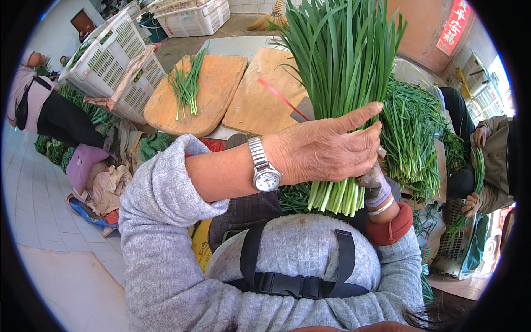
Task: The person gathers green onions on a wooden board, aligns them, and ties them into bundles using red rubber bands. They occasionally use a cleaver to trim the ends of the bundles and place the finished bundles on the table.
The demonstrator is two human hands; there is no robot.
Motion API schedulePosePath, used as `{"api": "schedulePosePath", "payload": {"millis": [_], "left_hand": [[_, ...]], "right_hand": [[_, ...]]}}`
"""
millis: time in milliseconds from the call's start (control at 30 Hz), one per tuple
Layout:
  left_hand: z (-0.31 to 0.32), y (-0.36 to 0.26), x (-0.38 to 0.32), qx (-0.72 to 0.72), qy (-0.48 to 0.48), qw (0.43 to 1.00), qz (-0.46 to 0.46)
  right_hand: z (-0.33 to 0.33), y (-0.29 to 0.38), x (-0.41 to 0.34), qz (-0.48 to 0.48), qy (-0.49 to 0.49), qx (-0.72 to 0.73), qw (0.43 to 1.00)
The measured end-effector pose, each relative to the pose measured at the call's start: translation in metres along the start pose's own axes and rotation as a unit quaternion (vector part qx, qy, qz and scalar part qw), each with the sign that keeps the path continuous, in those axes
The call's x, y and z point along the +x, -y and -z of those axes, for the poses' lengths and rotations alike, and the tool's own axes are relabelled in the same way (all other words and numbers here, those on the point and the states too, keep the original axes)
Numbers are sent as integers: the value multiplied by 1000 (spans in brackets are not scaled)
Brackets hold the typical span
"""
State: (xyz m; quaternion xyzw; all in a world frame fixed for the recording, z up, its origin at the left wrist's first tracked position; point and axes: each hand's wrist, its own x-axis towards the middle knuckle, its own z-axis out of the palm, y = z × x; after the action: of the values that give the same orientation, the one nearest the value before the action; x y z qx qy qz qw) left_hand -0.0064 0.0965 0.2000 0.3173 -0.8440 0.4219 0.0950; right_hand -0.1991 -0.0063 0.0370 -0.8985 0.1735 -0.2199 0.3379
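A large bunch of flat-leaved green chives [342, 66] stands upright before my chest, pale cut stems down. My left hand [327, 145], with a metal wristwatch, is wrapped across the front of its lower part. From the right, my right hand [373, 182], in a soiled glove, grips the bunch near the stem ends; my left hand and the leaves hide most of its fingers. Behind, a small bunch of chives [186, 85] lies on a rounded wooden board [224, 79]. A red strip [282, 98] crosses a second wooden board [265, 97].
A large pile of chives [410, 133] lies close on the right. Beyond it, a person's hands [473, 203] hold some chives. White plastic crates [124, 62] stand at the back left, near another person [54, 99]. A straw broom [269, 20] is farther back.
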Motion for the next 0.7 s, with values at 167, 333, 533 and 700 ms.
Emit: {"api": "schedulePosePath", "payload": {"millis": [167,333,533,700], "left_hand": [[-2,2,-8,14,-63,997,47],[-4,8,-35,-34,-62,993,98],[-63,20,-51,-321,196,863,339],[-129,14,-39,-832,-184,378,362]], "right_hand": [[30,-7,1,-168,12,334,927],[68,36,5,-158,-118,569,798],[112,37,15,-173,-127,510,833],[114,79,54,-193,-80,228,951]]}}
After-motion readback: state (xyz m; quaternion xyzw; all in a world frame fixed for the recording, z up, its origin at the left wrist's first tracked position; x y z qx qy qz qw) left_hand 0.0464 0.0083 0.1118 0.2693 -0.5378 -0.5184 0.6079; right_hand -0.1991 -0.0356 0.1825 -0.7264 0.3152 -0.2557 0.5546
